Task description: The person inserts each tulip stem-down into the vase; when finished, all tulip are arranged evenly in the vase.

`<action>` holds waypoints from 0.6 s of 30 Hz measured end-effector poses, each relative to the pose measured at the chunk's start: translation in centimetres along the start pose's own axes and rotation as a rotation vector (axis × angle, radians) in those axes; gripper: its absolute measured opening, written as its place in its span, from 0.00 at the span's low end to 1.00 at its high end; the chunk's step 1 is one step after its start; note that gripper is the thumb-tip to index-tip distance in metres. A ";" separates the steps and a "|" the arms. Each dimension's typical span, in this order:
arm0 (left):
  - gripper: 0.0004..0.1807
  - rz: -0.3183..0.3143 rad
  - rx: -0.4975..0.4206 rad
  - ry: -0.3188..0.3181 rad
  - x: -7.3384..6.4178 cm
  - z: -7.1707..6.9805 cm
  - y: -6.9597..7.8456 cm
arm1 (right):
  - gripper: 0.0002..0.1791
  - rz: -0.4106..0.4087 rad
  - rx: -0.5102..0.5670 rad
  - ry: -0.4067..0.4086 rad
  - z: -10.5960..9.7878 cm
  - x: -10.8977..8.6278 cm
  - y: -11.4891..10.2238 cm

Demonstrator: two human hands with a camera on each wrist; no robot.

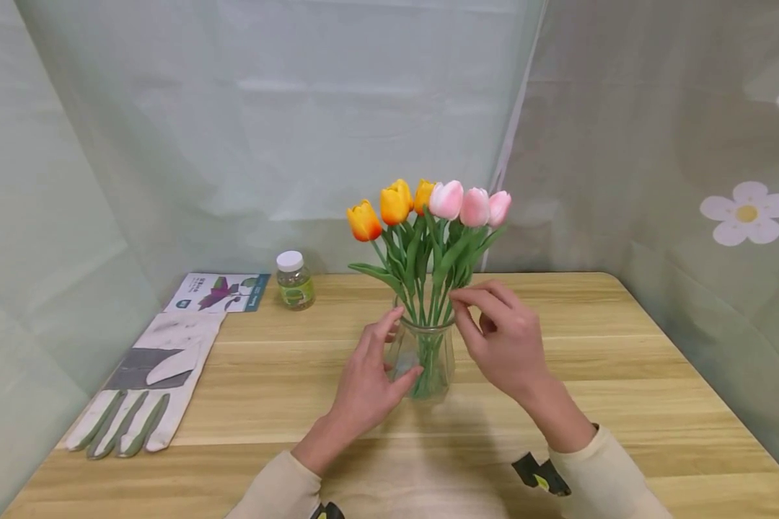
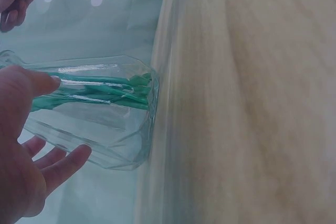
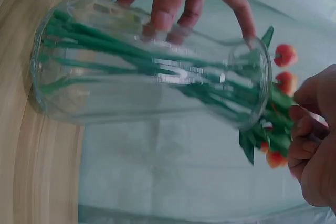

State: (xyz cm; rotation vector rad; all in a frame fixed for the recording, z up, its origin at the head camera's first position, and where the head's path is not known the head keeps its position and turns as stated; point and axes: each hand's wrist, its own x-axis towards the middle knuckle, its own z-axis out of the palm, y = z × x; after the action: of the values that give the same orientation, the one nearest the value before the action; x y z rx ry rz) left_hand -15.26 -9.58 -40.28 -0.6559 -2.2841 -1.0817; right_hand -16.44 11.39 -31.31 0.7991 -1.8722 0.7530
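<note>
A clear glass vase (image 1: pixel 399 353) stands upright on the table, holding orange-yellow tulips (image 1: pixel 396 202) and pink tulips (image 1: pixel 475 207). Their green stems (image 3: pixel 94 66) run down inside the glass. At the vase's left side is my left hand (image 1: pixel 370 367), fingers spread and loosely bent. Its thumb (image 2: pixel 44 82) lies across the front of the glass, and the index fingertip is close to the rim. My right hand (image 1: pixel 503 339) is just right of the rim, thumb and forefinger pinched together at a tulip stem. The pinched spot is mostly hidden by the fingers.
White-and-green work gloves (image 1: pixel 162 367) lie at the table's left. Behind them is a printed card (image 1: pixel 217 292), with a white-capped jar (image 1: pixel 295 285) next to it. Pale fabric curtains (image 1: pixel 363 108) enclose the wooden table (image 1: pixel 591 346) at the back and sides.
</note>
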 end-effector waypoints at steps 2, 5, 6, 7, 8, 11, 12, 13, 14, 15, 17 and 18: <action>0.56 -0.013 -0.004 -0.011 0.0 -0.1 0.1 | 0.06 0.027 0.028 0.064 -0.3 -0.1 0.6; 0.57 -0.043 -0.016 -0.038 0.1 -0.3 0.2 | 0.07 0.069 0.058 0.147 -0.8 -0.4 1.6; 0.57 -0.051 -0.020 -0.048 0.1 -0.4 0.2 | 0.07 0.077 0.061 0.166 -0.9 -0.5 2.0; 0.58 -0.061 -0.026 -0.060 0.1 -0.5 0.2 | 0.07 0.081 0.056 0.178 -1.1 -0.7 2.4; 0.58 -0.070 -0.031 -0.069 0.1 -0.7 0.1 | 0.07 0.093 0.056 0.189 -1.2 -0.8 2.8; 0.58 -0.100 -0.049 -0.082 0.1 -1.0 0.0 | 0.07 0.129 0.037 0.210 -1.5 -1.2 3.7; 0.58 -0.106 -0.052 -0.083 0.1 -1.1 0.0 | 0.07 0.152 0.035 0.216 -1.6 -1.4 3.9; 0.58 -0.114 -0.057 -0.084 0.1 -1.1 0.0 | 0.07 0.173 0.030 0.217 -1.7 -1.4 4.1; 0.58 -0.116 -0.058 -0.079 0.0 -1.2 -0.1 | 0.07 0.193 0.024 0.214 -1.7 -1.5 4.3; 0.57 -0.115 -0.054 -0.071 0.0 -1.2 -0.1 | 0.07 0.211 0.014 0.204 -1.8 -1.6 4.5; 0.53 -0.107 -0.061 -0.036 -0.1 -1.4 -0.2 | 0.06 0.234 -0.013 0.170 -2.0 -1.6 4.8; 0.50 -0.097 -0.067 -0.007 -0.1 -1.5 -0.2 | 0.06 0.245 -0.030 0.148 -2.1 -1.6 5.0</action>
State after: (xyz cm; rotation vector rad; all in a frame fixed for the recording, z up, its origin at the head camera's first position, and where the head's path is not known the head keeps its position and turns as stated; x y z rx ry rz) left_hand -14.89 -10.93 -39.64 -0.5807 -2.3149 -1.2079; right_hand -18.67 16.32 -32.81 0.4856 -1.8611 0.9086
